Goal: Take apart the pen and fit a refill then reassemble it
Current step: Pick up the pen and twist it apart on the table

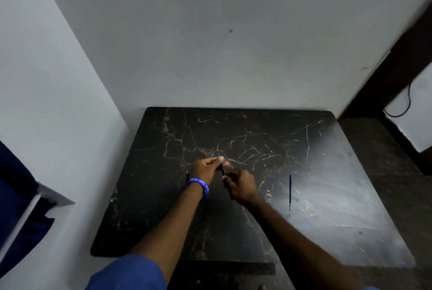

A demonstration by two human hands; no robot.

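Observation:
A thin dark pen point(223, 168) is held over the middle of the black marble table point(327, 231). My left hand point(207, 168), with a blue wristband, pinches its far end, where a small blue tip shows. My right hand point(240, 184) grips the near end of the same pen. A slim blue refill point(290, 192) lies alone on the table to the right of my hands, pointing away from me.
The table stands in a corner against pale walls at the back and left. A dark floor and dark door frame point(397, 60) lie to the right. Blue fabric point(16, 196) hangs at the far left.

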